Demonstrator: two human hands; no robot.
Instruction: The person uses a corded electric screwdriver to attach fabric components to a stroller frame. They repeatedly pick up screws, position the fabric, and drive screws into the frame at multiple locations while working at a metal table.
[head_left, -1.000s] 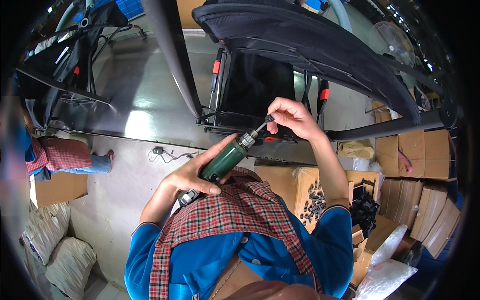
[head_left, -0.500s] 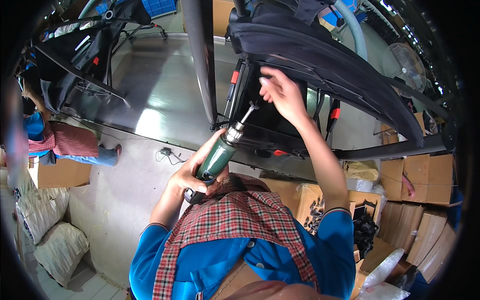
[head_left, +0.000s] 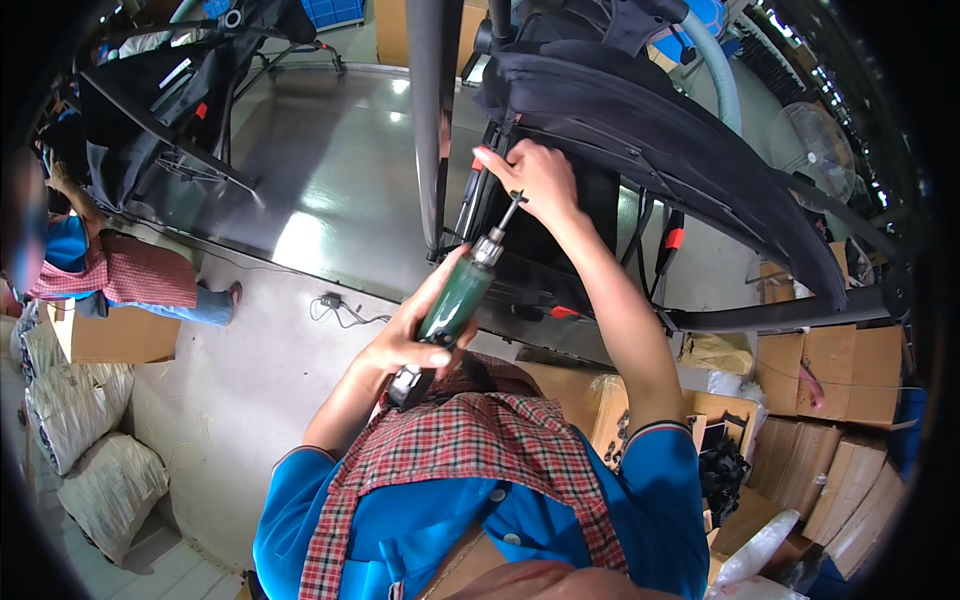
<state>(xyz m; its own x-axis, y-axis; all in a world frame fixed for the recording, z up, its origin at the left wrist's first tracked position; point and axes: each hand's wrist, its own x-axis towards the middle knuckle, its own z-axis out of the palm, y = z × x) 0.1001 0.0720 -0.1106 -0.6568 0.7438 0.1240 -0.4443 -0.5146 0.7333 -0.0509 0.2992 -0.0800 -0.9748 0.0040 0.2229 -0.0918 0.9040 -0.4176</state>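
Note:
My left hand is wrapped round a green electric screwdriver with a silver chuck. Its bit points up and away from me, with a small dark piece at the tip, close to my right wrist. My right hand is over the black fabric and frame of what looks like a stroller. Its thumb is stretched out to the left, apart from the bent fingers, near a red tab. Some fingertips are hard to make out, and nothing shows in that hand.
A dark upright tube stands left of my right hand. The shiny metal table carries another black frame at far left, where a co-worker is. Cartons and a box of black parts are at my right.
My right hand has moved slightly left and down, turning toward the red tab. My left hand has shifted the screwdriver a little right, bringing its tip near my right wrist.

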